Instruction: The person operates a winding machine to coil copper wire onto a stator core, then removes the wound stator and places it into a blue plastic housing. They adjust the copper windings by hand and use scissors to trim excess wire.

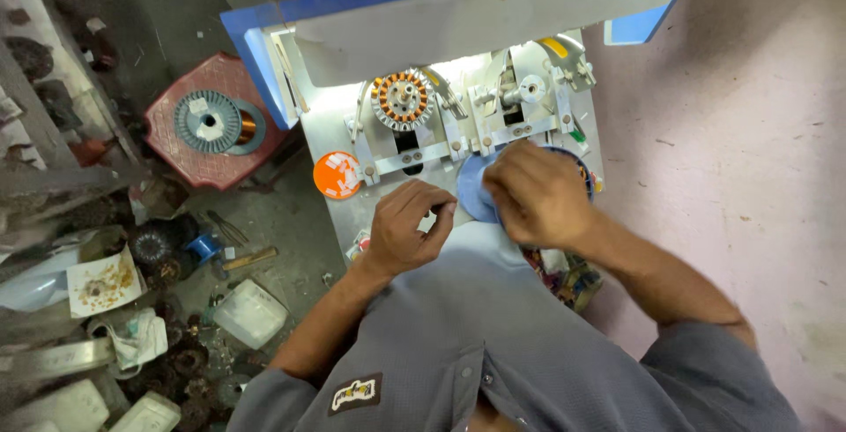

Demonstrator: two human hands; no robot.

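Concrete floor lies cluttered beside the machine's metal bench (352, 212). My right hand (539, 194) is curled over the blue disc (476, 190), fingers bent on its edge; my left hand (407, 225) is loosely closed, and I cannot tell what it pinches. I judge the disc could slip. Just beyond stands the wound stator (402, 99), crowding my knuckles; an orange sticker (337, 175) and a copper wire spool (213, 122) lie left.
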